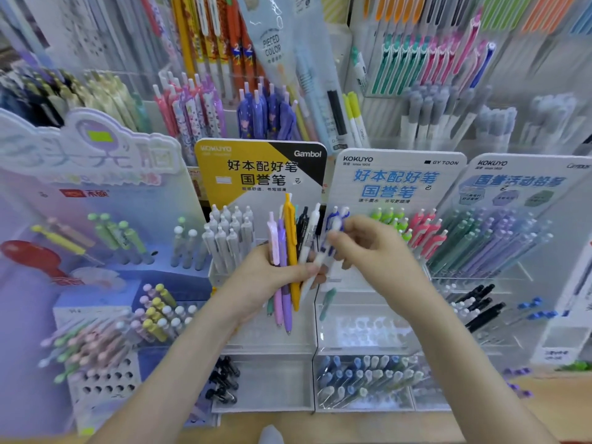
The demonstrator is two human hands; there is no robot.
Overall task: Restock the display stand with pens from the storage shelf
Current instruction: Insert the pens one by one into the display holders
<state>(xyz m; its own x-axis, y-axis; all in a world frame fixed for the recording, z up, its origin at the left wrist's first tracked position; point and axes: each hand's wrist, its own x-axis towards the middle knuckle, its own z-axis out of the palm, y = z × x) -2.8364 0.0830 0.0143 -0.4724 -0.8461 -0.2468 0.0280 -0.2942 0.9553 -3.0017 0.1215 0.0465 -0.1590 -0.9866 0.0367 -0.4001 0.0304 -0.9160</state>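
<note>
Room for the hands is tight: three header cards stand edge to edge, with packed rows of pens to the left, right and far side. The left hand (272,277) grips an upright bundle of pens (290,238) in front of the yellow-and-black stand (259,168); at least five show: pink, purple, yellow, black and white. Just right of it, the right hand (371,248) pinches one white pen with blue trim (323,254) between thumb and fingertips, its lower end touching the bundle; motion blur hides the finer grip. Nearer, below the right hand, a clear tier of unfilled holes (358,328) offers open space. The yellow card reads "KOKUYO" and "Gambol"; the white card (394,177) reads "KOKUYO since 1905" and "GY TOON"; the third card (519,184), far right, reads "KOKUYO". Grey pens (227,235) fill the yellow stand's left side. A hanging pack (272,46) at the far top reads "PIECED COLOR". The wooden counter edge (544,389) runs nearest.
</note>
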